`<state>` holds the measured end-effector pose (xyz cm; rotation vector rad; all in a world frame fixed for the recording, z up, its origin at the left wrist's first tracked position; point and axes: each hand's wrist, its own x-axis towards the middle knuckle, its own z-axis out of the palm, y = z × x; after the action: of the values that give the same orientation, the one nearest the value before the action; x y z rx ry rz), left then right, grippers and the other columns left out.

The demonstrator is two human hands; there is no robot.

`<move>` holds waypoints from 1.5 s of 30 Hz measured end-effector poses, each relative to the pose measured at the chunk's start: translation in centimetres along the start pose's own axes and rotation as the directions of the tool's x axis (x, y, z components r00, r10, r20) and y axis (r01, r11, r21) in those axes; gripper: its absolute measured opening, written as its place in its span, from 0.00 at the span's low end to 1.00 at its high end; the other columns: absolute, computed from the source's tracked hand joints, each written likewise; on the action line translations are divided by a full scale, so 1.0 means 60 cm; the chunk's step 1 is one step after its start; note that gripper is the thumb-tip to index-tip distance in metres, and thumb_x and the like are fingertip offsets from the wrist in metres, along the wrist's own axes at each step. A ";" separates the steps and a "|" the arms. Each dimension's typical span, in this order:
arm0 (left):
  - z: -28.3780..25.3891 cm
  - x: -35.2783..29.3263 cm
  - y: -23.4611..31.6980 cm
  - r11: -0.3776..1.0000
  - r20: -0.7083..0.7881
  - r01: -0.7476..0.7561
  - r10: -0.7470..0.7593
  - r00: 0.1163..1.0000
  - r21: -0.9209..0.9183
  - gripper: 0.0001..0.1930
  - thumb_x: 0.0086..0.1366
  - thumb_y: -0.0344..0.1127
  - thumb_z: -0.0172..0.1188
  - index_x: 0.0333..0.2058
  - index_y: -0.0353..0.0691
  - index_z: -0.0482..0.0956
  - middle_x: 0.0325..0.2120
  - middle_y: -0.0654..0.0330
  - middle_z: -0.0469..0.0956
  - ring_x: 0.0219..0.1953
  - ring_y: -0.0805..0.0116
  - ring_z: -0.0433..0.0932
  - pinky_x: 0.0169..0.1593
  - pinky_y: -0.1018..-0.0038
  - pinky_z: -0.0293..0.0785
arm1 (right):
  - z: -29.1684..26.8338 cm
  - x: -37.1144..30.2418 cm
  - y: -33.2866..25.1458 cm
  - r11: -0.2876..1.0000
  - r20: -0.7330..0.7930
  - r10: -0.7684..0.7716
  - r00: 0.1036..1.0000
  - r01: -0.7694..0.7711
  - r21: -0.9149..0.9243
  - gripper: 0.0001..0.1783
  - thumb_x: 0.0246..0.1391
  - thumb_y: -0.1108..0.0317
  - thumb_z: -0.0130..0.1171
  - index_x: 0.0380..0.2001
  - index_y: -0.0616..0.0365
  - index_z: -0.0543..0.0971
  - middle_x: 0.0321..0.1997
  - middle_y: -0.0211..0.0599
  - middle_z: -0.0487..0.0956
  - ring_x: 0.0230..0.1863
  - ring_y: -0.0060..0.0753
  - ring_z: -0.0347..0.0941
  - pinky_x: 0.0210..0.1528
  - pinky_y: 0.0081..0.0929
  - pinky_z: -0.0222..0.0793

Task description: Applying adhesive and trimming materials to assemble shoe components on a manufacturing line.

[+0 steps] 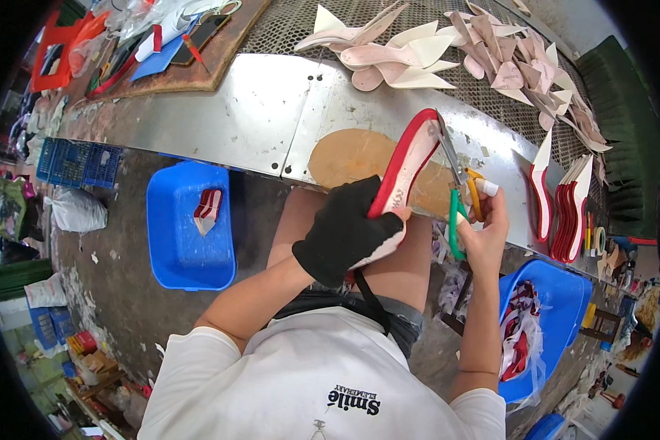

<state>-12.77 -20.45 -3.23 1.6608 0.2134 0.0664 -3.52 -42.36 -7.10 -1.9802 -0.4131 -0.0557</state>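
We are gripping the red-edged insole (407, 165) in our gloved left hand (348, 231), above our lap by the near bench edge, while our right hand (484, 227), clamped on scissors (455, 191), is trimming its right rim. A twist could gouge the edge.

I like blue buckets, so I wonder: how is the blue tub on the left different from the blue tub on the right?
The square blue plastic tub on the left holds only a couple of red-and-white insole pieces; the blue plastic tub on the right is piled with red-and-white scraps. The left one sits flat beside the person's knee; the right one looks tilted. Both are blue, open-topped and on the floor.
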 end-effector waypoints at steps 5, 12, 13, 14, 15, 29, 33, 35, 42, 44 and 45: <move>-0.010 0.001 -0.006 0.998 -0.041 -0.047 0.048 0.998 0.036 0.09 0.54 0.35 0.62 0.29 0.35 0.75 0.20 0.52 0.76 0.23 0.60 0.75 0.30 0.68 0.69 | -0.055 0.034 0.045 0.975 -0.122 0.031 0.992 -0.057 -0.216 0.26 0.41 0.73 0.64 0.46 0.63 0.70 0.39 0.36 0.74 0.38 0.27 0.71 0.41 0.24 0.65; 0.028 -0.008 -0.016 0.943 -0.013 -0.259 0.268 0.963 0.209 0.11 0.54 0.36 0.64 0.32 0.38 0.75 0.23 0.54 0.72 0.25 0.55 0.73 0.30 0.65 0.68 | -0.013 0.078 -0.048 0.981 -0.092 -0.183 0.979 0.176 -0.080 0.25 0.44 0.68 0.65 0.47 0.64 0.74 0.42 0.40 0.74 0.41 0.33 0.72 0.38 0.29 0.68; 0.033 -0.009 -0.016 0.919 0.011 -0.309 0.316 0.949 0.247 0.11 0.54 0.35 0.64 0.32 0.37 0.74 0.24 0.53 0.72 0.25 0.55 0.73 0.29 0.64 0.68 | 0.005 0.074 -0.067 0.979 -0.098 -0.144 0.985 0.156 0.132 0.25 0.44 0.67 0.66 0.48 0.63 0.75 0.43 0.39 0.74 0.41 0.31 0.72 0.37 0.26 0.68; 0.036 -0.011 -0.016 0.921 0.005 -0.298 0.306 0.952 0.250 0.11 0.54 0.35 0.64 0.32 0.37 0.74 0.24 0.53 0.72 0.25 0.55 0.73 0.29 0.64 0.68 | 0.018 0.070 -0.086 0.982 -0.121 -0.108 0.987 0.125 0.143 0.25 0.44 0.67 0.66 0.48 0.63 0.75 0.43 0.39 0.74 0.41 0.31 0.72 0.37 0.26 0.68; 0.038 -0.012 -0.017 0.898 0.011 -0.321 0.333 0.943 0.302 0.11 0.54 0.35 0.64 0.32 0.38 0.74 0.24 0.53 0.71 0.25 0.54 0.73 0.29 0.64 0.68 | 0.028 0.069 -0.101 0.988 -0.072 -0.154 0.985 0.154 -0.008 0.24 0.46 0.69 0.64 0.48 0.63 0.75 0.44 0.38 0.75 0.40 0.28 0.71 0.35 0.23 0.67; 0.024 -0.001 -0.022 0.924 0.006 -0.352 0.355 0.935 0.149 0.12 0.53 0.37 0.65 0.31 0.38 0.73 0.22 0.52 0.71 0.27 0.50 0.72 0.30 0.63 0.67 | 0.058 0.083 -0.166 0.893 0.044 -0.344 0.938 0.342 -0.292 0.49 0.34 0.62 0.72 0.61 0.60 0.62 0.48 0.37 0.74 0.44 0.25 0.67 0.46 0.25 0.65; 0.023 -0.006 -0.014 0.981 0.066 -0.167 0.162 0.985 0.096 0.13 0.53 0.38 0.65 0.33 0.37 0.74 0.25 0.53 0.73 0.27 0.57 0.73 0.31 0.67 0.68 | 0.050 0.096 -0.173 0.986 0.239 0.162 0.957 -0.164 -0.012 0.51 0.28 0.54 0.74 0.58 0.64 0.65 0.51 0.48 0.70 0.51 0.40 0.66 0.50 0.34 0.63; 0.018 -0.006 -0.012 0.994 0.050 -0.104 0.105 0.993 -0.017 0.13 0.53 0.38 0.65 0.33 0.37 0.75 0.25 0.54 0.74 0.26 0.60 0.73 0.32 0.68 0.68 | 0.055 0.089 -0.175 0.918 0.128 -0.338 0.933 0.356 -0.174 0.43 0.32 0.60 0.72 0.54 0.64 0.69 0.47 0.43 0.73 0.48 0.38 0.68 0.50 0.32 0.64; 0.013 0.004 -0.014 0.991 0.085 -0.108 0.115 0.990 -0.080 0.12 0.56 0.37 0.63 0.35 0.35 0.76 0.23 0.57 0.76 0.27 0.68 0.73 0.35 0.71 0.70 | 0.061 0.112 -0.155 0.964 -0.093 -0.266 0.960 0.264 -0.029 0.25 0.47 0.67 0.64 0.49 0.62 0.74 0.31 0.34 0.79 0.32 0.28 0.73 0.37 0.23 0.69; 0.012 0.010 -0.017 0.950 0.019 -0.069 0.078 0.997 -0.303 0.12 0.58 0.36 0.62 0.35 0.34 0.75 0.24 0.62 0.76 0.28 0.77 0.71 0.33 0.74 0.70 | 0.057 0.110 -0.140 0.958 -0.172 -0.131 0.976 0.169 0.231 0.14 0.55 0.67 0.59 0.43 0.63 0.78 0.26 0.28 0.78 0.28 0.16 0.70 0.32 0.19 0.67; 0.008 0.011 -0.019 0.918 -0.018 0.041 -0.053 0.998 -0.394 0.12 0.60 0.38 0.61 0.36 0.35 0.75 0.25 0.65 0.75 0.28 0.81 0.70 0.32 0.77 0.69 | 0.052 0.100 -0.133 0.957 -0.208 -0.082 0.975 0.135 0.256 0.14 0.55 0.67 0.59 0.43 0.63 0.78 0.26 0.28 0.78 0.28 0.16 0.70 0.32 0.19 0.67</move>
<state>-12.17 -20.69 -4.47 1.2525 0.2442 0.0908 -0.83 -35.00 -0.18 -1.6645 -0.3799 -0.2504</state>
